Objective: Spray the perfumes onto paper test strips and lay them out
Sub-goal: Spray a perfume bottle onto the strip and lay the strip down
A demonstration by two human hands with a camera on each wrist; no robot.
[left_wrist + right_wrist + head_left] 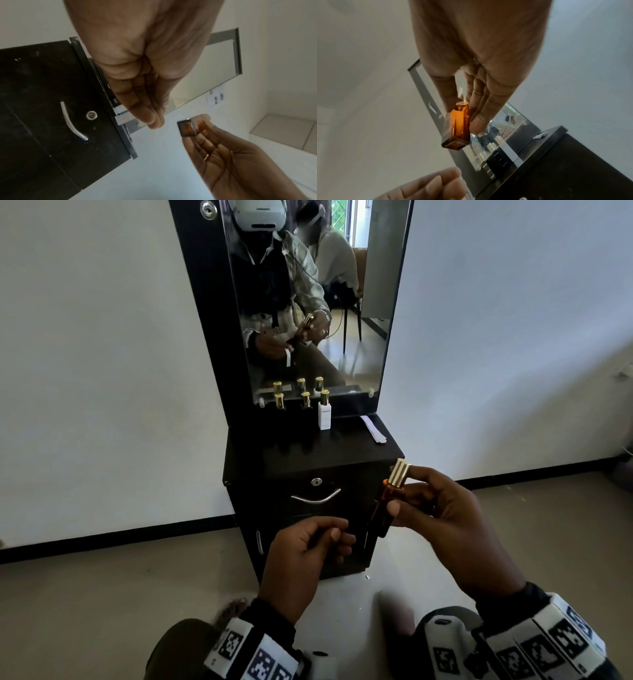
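My right hand (402, 497) holds an amber perfume bottle (386, 501) tilted in the air in front of the black cabinet. The thumb and fingers pinch its sides, and its gold cap (400, 472) is on. The right wrist view shows the bottle (458, 125) from its base. My left hand (337, 537) hovers just left of it with fingers curled against the thumb. The mirror shows a white paper strip (288, 358) hanging from that hand; seen directly, the strip is hidden under the fingers. The left wrist view has the left fingers (152, 121) close to the bottle (190, 125).
On the black cabinet top (308, 451) stand two dark gold-capped bottles (280, 401) and a white bottle (324, 414) against the mirror. A stack of paper strips (373, 429) lies at the right rear. A drawer handle (317, 498) is on the front below.
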